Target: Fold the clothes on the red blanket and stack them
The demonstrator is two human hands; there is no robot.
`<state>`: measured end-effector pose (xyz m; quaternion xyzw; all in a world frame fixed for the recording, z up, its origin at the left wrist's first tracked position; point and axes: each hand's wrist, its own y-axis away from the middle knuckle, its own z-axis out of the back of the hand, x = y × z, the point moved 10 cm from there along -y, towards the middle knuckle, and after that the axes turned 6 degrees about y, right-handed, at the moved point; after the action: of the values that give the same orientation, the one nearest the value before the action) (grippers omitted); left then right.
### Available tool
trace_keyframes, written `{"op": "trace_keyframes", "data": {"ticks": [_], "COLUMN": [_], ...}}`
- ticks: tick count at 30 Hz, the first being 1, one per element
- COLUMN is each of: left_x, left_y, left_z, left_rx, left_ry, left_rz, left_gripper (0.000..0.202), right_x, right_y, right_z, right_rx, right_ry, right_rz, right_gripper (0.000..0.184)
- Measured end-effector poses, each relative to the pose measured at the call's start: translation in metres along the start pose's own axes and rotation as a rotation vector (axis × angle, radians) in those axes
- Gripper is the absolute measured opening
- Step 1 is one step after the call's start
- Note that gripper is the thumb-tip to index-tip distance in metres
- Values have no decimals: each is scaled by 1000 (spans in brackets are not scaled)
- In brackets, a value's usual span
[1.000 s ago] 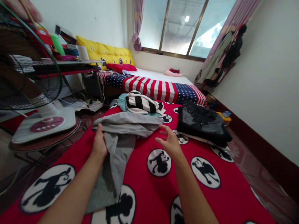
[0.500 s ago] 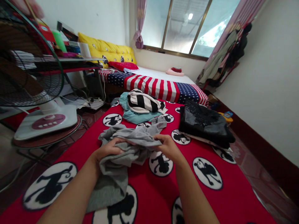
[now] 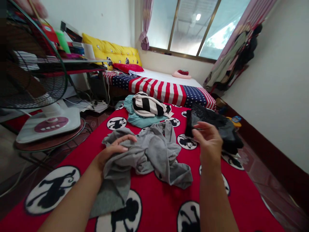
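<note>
A crumpled grey garment (image 3: 149, 154) lies on a red blanket (image 3: 154, 199) printed with black-and-white cartoon circles. My left hand (image 3: 113, 151) rests on the garment's left part with its fingers laid over the cloth. My right hand (image 3: 209, 141) hovers above the blanket to the right of the garment, fingers apart and holding nothing, just in front of a folded black pile (image 3: 214, 127).
A striped black-and-white garment (image 3: 147, 105) lies on a teal one (image 3: 140, 120) further back. Behind is a bed with a stars-and-stripes cover (image 3: 164, 88). A fan (image 3: 36, 83) on a low stand is at the left, the wall at the right.
Both hands bunched the grey garment together. Then my right hand let go and lifted away to the right, leaving the cloth spilled open on the blanket.
</note>
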<state>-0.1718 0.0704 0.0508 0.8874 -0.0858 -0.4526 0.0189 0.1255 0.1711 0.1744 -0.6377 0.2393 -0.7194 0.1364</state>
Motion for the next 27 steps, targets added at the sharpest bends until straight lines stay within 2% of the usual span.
{"op": "trace_keyframes", "data": {"ticks": [2, 3, 5, 6, 7, 9, 11, 13, 16, 18, 20, 23, 27], "left_x": [19, 24, 27, 26, 24, 19, 11, -2, -20, -27, -25, -9, 38], "left_y": [5, 7, 8, 8, 8, 7, 5, 2, -4, -9, -13, -19, -23], "left_z": [-25, -30, -33, -31, -28, -23, -18, -12, 0, 6, 8, -1, -29], "left_rx": [198, 256, 304, 308, 303, 292, 278, 251, 191, 153, 128, 144, 255], "left_ry": [-83, -124, -171, -168, -148, -75, 5, 52, -13, -138, -314, -626, -968], "left_rz": [141, 173, 174, 160, 144, 104, 41, -66, -228, -297, -314, -286, -190], "left_gripper": [38, 36, 36, 38, 40, 47, 53, 56, 55, 59, 67, 88, 122], "right_x": [9, 12, 15, 13, 10, 0, -8, -9, -10, -21, -31, -27, -6], "right_y": [30, 54, 99, 116, 129, 138, 123, 91, 43, 27, 21, 16, 18], "right_z": [-69, -98, -141, -155, -165, -174, -166, -143, -87, -51, -31, -21, -22], "right_rx": [490, 700, 978, 1059, 1114, 1146, 1048, 822, 368, 82, -97, -162, -130], "right_ry": [121, 179, 299, 362, 425, 537, 589, 491, 67, -217, -433, -652, -788], "right_rz": [73, 124, 246, 299, 332, 326, 226, 83, -137, -285, -396, -449, -461], "right_gripper": [61, 77, 96, 94, 84, 50, 26, 17, 13, 18, 25, 29, 21]}}
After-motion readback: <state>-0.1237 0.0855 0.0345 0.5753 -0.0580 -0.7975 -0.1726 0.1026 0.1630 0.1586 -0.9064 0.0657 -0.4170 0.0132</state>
